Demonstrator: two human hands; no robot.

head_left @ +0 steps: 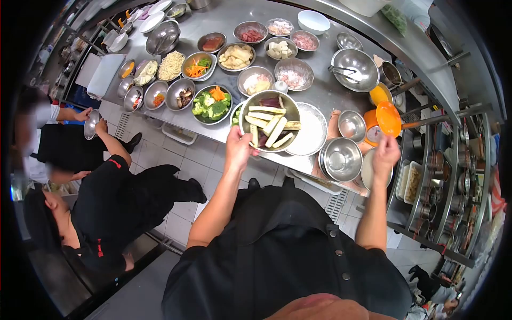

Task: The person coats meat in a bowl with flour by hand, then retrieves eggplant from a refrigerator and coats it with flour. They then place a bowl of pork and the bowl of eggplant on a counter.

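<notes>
My left hand (239, 149) grips the near rim of a metal bowl (270, 121) holding eggplant strips with dark skin and pale flesh. The bowl is over the table's front edge, partly above a tray of white powder (309, 129). My right hand (386, 154) is closed on an orange plastic lid or dish (389, 119), tilted beside an orange container (372, 128). Between my hands are a stack of empty metal bowls (342, 159) and a smaller metal bowl (352, 125).
Bowls of broccoli (212, 105), noodles (172, 66), tofu (281, 48) and meat (251, 34) cover the steel table (224, 26). A large bowl with tongs (354, 70) stands at the right. Two people are at the left, with a metal bowl (93, 125) between them. Shelves with pans line the right.
</notes>
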